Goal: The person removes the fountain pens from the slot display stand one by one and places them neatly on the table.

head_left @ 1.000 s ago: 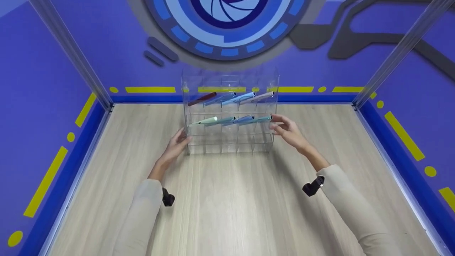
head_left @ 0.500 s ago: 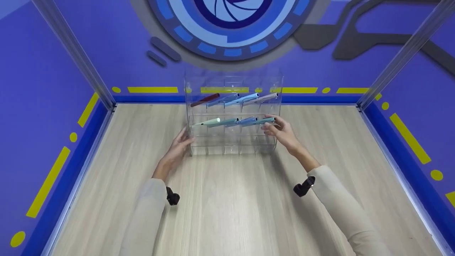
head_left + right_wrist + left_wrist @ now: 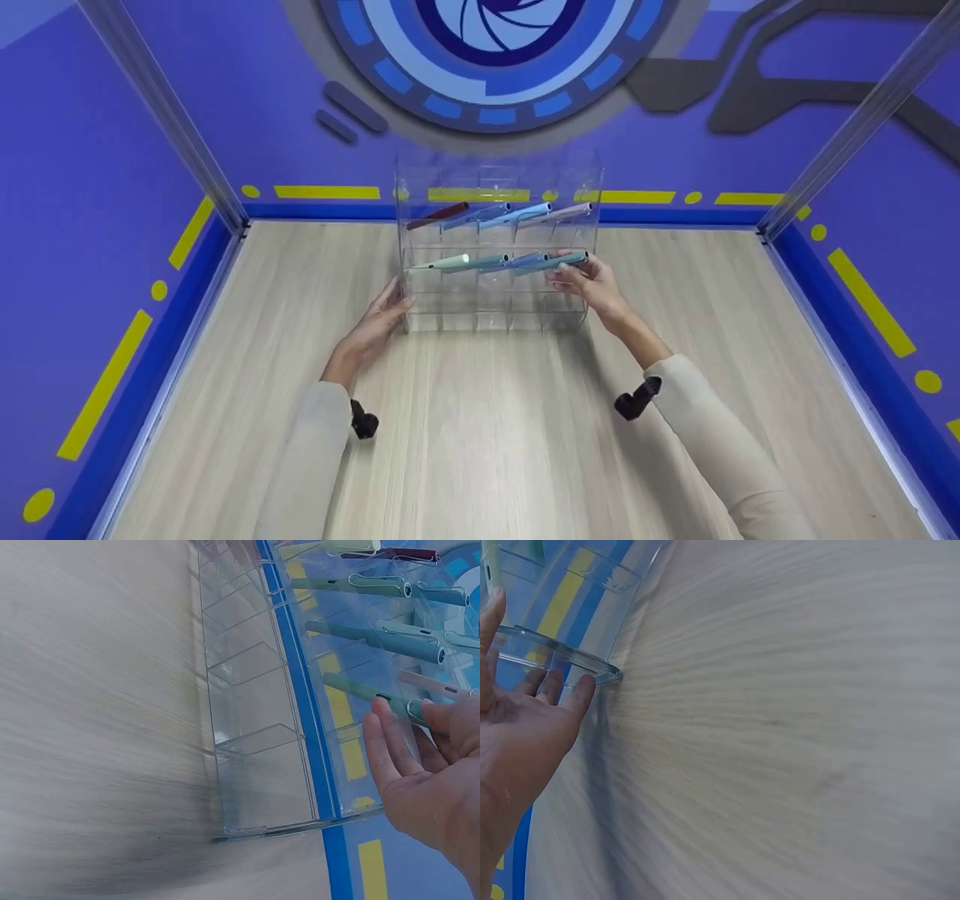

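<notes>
A clear acrylic pen rack (image 3: pixel 491 322) stands on the table, its two upper tiers holding slanted capped pens. My right hand (image 3: pixel 592 289) is at the right end of the lower pen row. Its thumb and fingers pinch the cap end of a teal-green pen (image 3: pixel 360 688), which still lies along its slot. Beside that are a blue pen (image 3: pixel 390 641), a darker green pen (image 3: pixel 352 586) and a pale green pen (image 3: pixel 446 262). My left hand (image 3: pixel 375 319) rests against the rack's left side, fingers fairly straight on the side panel and thumb at the front edge.
The top pen row has a dark red pen (image 3: pixel 439 215), a light blue pen (image 3: pixel 517 216) and a pale pinkish pen (image 3: pixel 431 682), among others. Bare wood table (image 3: pixel 480 435) lies before the rack. A blue printed wall (image 3: pixel 300 150) rises behind it.
My right hand has moved left from the rack's right edge onto the rightmost lower pen and taken hold of it. My left hand stays at the rack's side. The head view has shifted slightly.
</notes>
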Action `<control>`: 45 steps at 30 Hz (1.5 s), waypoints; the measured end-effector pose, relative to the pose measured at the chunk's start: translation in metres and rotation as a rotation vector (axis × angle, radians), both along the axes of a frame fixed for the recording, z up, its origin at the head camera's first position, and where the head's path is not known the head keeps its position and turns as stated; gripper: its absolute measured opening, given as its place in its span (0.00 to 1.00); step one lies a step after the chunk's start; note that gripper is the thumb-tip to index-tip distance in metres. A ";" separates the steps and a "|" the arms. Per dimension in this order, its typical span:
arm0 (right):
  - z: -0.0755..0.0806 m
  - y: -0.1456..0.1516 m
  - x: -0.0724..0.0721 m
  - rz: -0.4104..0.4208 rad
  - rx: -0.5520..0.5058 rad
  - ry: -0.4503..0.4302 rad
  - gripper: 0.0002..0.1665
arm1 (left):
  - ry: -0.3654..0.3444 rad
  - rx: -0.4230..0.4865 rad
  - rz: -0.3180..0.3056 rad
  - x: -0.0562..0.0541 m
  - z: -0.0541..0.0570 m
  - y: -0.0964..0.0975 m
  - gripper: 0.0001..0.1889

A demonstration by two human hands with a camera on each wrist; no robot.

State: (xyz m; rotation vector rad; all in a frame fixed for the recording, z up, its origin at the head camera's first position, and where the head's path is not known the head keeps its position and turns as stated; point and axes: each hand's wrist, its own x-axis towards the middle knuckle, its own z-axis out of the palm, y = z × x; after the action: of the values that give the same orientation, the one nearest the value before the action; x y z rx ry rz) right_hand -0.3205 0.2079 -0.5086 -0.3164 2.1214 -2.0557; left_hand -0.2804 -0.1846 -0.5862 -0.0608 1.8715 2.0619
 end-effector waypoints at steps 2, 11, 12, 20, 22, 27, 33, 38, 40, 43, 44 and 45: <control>0.000 0.001 0.002 -0.002 -0.014 0.002 0.23 | 0.003 -0.009 -0.015 0.001 -0.001 0.000 0.42; 0.012 0.007 0.008 -0.033 -0.006 0.017 0.23 | 0.035 -0.026 -0.037 -0.001 -0.001 0.003 0.40; 0.013 0.008 0.008 -0.031 -0.001 0.020 0.24 | 0.033 -0.028 -0.036 -0.001 -0.001 0.003 0.40; 0.018 0.014 0.012 -0.060 -0.026 0.062 0.23 | 0.025 -0.038 -0.025 0.000 -0.001 0.004 0.41; 0.020 0.016 0.013 -0.062 -0.038 0.078 0.23 | 0.026 -0.036 -0.027 0.001 -0.001 0.004 0.41; 0.027 0.022 0.016 -0.070 -0.088 0.102 0.21 | 0.022 0.001 -0.022 0.000 0.002 0.002 0.41; 0.037 0.030 0.021 -0.089 -0.089 0.134 0.19 | 0.018 0.057 0.009 -0.005 0.005 0.001 0.44; 0.044 0.038 0.027 -0.095 -0.054 0.146 0.22 | 0.032 0.130 0.056 -0.009 0.008 0.001 0.44; 0.046 0.042 0.029 -0.101 -0.039 0.141 0.22 | 0.037 0.137 0.069 -0.010 0.010 0.001 0.44; 0.048 0.048 0.033 -0.105 -0.018 0.135 0.21 | 0.038 0.119 0.086 -0.011 0.012 0.001 0.43; 0.049 0.049 0.034 -0.108 -0.013 0.135 0.21 | 0.039 0.116 0.086 -0.012 0.013 0.002 0.43; 0.049 0.051 0.035 -0.112 -0.011 0.132 0.21 | 0.037 0.115 0.084 -0.012 0.014 0.001 0.43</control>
State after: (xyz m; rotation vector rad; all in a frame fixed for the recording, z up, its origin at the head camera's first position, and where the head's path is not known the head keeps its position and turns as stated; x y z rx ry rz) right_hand -0.2853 0.2590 -0.4595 -0.3512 2.2530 -2.1644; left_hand -0.2928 -0.1832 -0.5723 -0.0737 1.7957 2.2377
